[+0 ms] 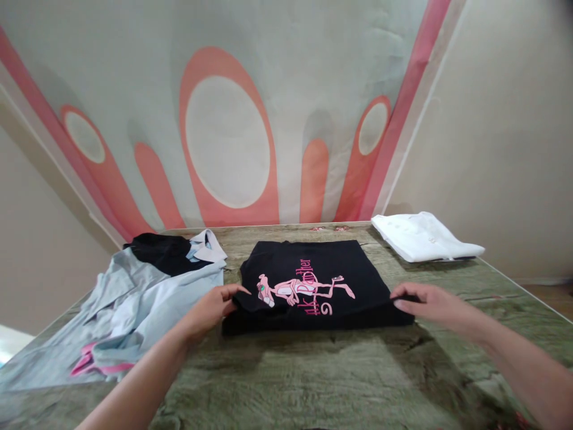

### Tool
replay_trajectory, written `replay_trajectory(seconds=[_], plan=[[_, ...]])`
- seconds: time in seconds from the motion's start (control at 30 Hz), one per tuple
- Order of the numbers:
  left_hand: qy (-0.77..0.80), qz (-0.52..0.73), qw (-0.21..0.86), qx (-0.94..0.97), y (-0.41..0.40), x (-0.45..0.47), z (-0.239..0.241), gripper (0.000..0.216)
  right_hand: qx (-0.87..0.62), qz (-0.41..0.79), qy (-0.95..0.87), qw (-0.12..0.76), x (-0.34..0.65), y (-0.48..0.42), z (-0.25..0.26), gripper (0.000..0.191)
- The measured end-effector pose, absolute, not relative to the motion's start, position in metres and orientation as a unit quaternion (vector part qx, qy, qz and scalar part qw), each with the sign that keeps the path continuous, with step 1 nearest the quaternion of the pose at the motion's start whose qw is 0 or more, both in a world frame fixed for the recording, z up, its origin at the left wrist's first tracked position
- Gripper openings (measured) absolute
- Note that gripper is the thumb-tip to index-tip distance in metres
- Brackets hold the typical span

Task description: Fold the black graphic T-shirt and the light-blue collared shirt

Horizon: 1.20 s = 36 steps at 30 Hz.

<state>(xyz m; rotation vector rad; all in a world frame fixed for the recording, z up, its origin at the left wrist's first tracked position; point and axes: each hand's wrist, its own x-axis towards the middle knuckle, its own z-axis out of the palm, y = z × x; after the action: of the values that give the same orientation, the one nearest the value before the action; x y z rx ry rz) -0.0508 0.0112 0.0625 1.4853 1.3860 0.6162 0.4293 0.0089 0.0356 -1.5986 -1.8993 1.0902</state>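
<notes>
Black Pink Panther shirt (313,282): nearer the tabletop's (286,382) far edge; I judge it light, limp.
Left hand (215,307): pinching its near-left corner.
Right hand (424,301): pinching near-right, probably; fingertips blur.
Best hold: those corners.

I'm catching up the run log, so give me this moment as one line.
left hand: pinching black garment, left side; right hand: pinching it, right side; table right: folded white garment; table left: loose clothes

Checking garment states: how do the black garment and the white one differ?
The black garment carries a pink print; the white garment shows none. The left hand and right hand hold the black garment; neither touches the white garment. Both lie on the table.
</notes>
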Motion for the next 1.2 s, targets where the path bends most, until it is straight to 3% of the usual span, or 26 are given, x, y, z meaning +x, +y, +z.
replay_trajectory(seconds=[0.2,0.4,0.57,0.73,0.83,1.0,1.2], plan=[[0.636,0.251,0.485,0.545,0.025,-0.062,0.039,0.054,-0.606,0.499,-0.544,0.296,0.418,0.027,0.008,0.041],[0.593,0.21,0.457,0.629,0.015,-0.068,0.049,0.06,-0.575,0.534,-0.549,0.287,0.425,0.017,0.007,0.047],[0.578,0.229,0.398,0.674,0.008,-0.069,0.053,0.038,-0.61,0.487,-0.539,0.316,0.422,0.019,0.0,0.051],[0.572,0.127,0.394,0.708,0.009,-0.071,0.054,0.019,-0.598,0.461,-0.563,0.337,0.415,0.024,-0.009,0.044],[0.534,0.102,0.373,0.752,0.012,-0.072,0.054,0.03,-0.58,0.478,-0.571,0.331,0.415,0.026,-0.012,0.041],[0.51,0.101,0.345,0.781,0.01,-0.08,0.051,0.067,-0.575,0.476,-0.574,0.338,0.42,0.028,-0.019,0.041],[0.517,0.107,0.365,0.767,0.007,-0.085,0.048,0.074,-0.634,0.348,-0.611,0.321,0.419,0.03,-0.022,0.037]])
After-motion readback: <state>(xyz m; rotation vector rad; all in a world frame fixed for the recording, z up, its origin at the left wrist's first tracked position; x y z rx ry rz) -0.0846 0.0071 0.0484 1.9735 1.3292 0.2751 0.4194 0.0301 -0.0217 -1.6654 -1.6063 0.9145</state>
